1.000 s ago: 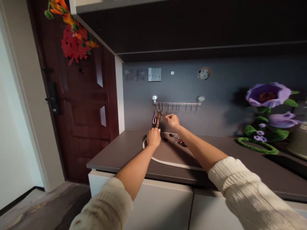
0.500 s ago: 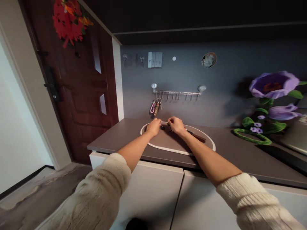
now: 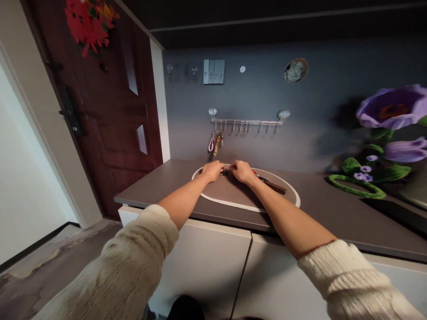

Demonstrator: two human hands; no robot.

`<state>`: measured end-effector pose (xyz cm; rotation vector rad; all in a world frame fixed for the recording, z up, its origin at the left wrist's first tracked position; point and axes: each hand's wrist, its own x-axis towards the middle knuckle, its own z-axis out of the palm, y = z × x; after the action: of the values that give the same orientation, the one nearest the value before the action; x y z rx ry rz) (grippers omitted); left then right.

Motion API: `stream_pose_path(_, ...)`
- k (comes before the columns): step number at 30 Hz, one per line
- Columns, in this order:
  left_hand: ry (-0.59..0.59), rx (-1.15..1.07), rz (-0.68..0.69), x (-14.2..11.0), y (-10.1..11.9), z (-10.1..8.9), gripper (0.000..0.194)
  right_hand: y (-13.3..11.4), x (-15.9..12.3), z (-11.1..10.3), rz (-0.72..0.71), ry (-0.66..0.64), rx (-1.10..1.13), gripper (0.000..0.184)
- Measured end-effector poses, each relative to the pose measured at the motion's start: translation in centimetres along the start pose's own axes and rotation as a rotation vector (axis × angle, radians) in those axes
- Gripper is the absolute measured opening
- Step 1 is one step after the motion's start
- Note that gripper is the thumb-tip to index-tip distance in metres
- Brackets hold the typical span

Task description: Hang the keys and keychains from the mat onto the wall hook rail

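My left hand (image 3: 212,171) is over the left part of a white-rimmed oval (image 3: 233,206) on the counter, fingers pinched together. At its fingertips is a small dark object (image 3: 225,172), too small to name. Just right of it, my right hand (image 3: 242,171) is closed in a pinch with its fingertips turned toward the left hand. Whatever the right fingers hold is hidden. Beside the right wrist, inside the oval, lies a long dark brown object (image 3: 275,187), with a small red piece (image 3: 254,172) close to the hand.
A clear hook rail (image 3: 247,122) is fixed to the grey wall, with a bunch of keys (image 3: 216,144) hanging at its left end. Purple flowers (image 3: 390,111) with green leaves stand on the counter (image 3: 320,213) at right. A dark red door (image 3: 110,146) is at left.
The view has shifted slightly, so the wall things sit higher. Both hands have moved a little closer together over the oval, and the small dark object shows between them.
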<state>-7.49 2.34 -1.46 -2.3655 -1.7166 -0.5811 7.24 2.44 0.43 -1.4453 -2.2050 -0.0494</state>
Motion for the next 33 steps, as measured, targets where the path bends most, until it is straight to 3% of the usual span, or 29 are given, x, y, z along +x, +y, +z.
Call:
stream_pose_path(14,0.056,-0.128,0.036,-0.4,-0.1,-0.2,0.02,0.1,0.0,0.0,-0.019,-0.044,-0.006,0.021)
stream_pose_path(20,0.133,-0.228,0.015,-0.2,-0.1,-0.6,0.018,0.0,-0.1,0.0,-0.031,-0.03,0.019,0.018)
stream_pose_path(26,0.201,-0.37,-0.017,-0.2,0.4,-1.3,0.018,-0.3,-0.3,-0.2,-0.013,0.026,0.134,0.018)
stream_pose_path(33,0.206,-0.621,-0.118,-0.1,0.4,-1.3,0.018,-0.3,0.1,0.1,0.028,0.079,0.443,0.014)
